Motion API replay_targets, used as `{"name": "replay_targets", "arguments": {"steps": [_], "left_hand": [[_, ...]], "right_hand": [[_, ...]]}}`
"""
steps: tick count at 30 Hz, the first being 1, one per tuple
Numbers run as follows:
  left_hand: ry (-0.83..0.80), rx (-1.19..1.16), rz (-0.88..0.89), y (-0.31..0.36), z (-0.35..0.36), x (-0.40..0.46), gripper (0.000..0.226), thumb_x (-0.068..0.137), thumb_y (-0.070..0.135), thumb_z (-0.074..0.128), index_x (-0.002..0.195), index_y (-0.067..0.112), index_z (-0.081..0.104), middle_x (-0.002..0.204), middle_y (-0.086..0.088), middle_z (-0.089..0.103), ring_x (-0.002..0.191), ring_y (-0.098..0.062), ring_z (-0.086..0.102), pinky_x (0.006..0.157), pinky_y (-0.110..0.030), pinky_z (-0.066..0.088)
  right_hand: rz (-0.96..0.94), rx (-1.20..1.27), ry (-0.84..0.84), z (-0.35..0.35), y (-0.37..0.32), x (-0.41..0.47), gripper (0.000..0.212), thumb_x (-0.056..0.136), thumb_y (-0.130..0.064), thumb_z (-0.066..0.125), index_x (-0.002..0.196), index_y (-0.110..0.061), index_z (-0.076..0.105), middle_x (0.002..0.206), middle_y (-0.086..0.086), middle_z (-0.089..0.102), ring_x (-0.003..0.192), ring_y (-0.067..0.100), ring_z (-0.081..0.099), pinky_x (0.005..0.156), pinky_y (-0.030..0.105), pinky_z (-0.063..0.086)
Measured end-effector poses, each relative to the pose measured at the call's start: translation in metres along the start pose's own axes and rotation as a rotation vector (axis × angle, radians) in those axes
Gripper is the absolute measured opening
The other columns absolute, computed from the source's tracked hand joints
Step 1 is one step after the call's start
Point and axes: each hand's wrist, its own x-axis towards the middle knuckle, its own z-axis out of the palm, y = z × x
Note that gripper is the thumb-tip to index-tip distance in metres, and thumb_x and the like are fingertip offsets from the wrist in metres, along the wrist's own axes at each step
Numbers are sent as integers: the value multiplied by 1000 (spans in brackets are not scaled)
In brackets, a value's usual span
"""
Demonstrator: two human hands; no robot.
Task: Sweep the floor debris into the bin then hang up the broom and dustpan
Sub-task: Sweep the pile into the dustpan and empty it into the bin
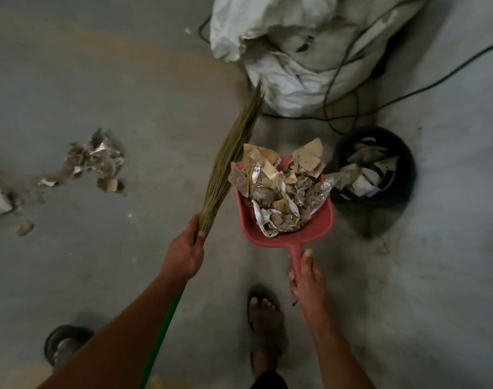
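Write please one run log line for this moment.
left hand: holds broom | right hand: holds red dustpan full of paper scraps | black bin: beside dustpan | debris pile: on floor

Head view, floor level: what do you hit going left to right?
Loose debris pile → broom held in the left hand → red dustpan full of scraps, handle in the right hand → black bin.
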Motion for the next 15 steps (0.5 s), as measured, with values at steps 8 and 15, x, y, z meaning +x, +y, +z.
{"name": "replay_targets", "arguments": {"steps": [8,15], "left_hand": [[-113,101,76,89,69,6,57,109,41,40,163,34,25,127,-15,67,101,-33,65,86,-36,52],[-151,86,9,124,101,3,57,109,45,38,163,41,19,109,-13,67,79,-29,67,74,-47,62]], "right_hand": [[34,49,99,-97,-19,33,63,110,-55,45,108,6,63,64,2,52,41,5,39,37,19,29],[-56,-106,132,-183,-81,64,48,111,-45,48,91,-8,70,60,-3,56,44,10,41,42,23,30]]}}
